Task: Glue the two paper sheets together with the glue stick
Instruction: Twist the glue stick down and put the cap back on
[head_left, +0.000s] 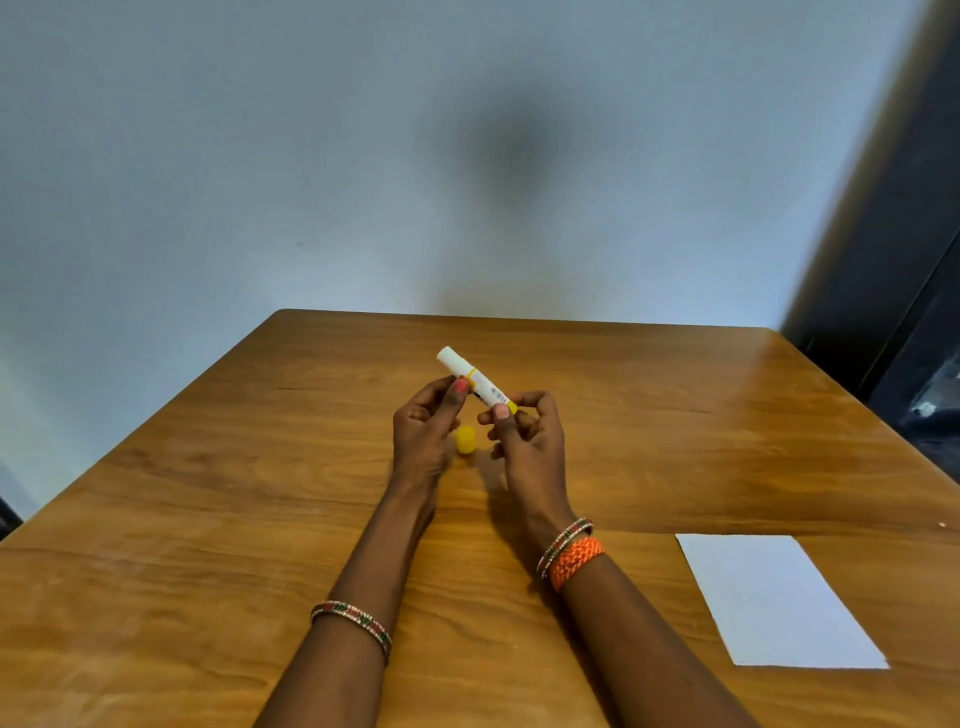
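A white glue stick (475, 376) with yellow bands is held above the middle of the wooden table (208, 519), its white glue end pointing up and to the left. My left hand (423, 431) pinches the tube near its middle. My right hand (524, 436) pinches the yellow base end between thumb and fingers. The yellow cap (466, 439) lies on the table just below, between my two hands. White paper (774, 597) lies flat at the table's right, near edge; I cannot tell whether it is one sheet or two stacked.
A pale wall stands right behind the table's far edge. A dark frame or doorway (909, 260) runs along the right side. Bangles sit on both my wrists, with an orange braided band on the right one.
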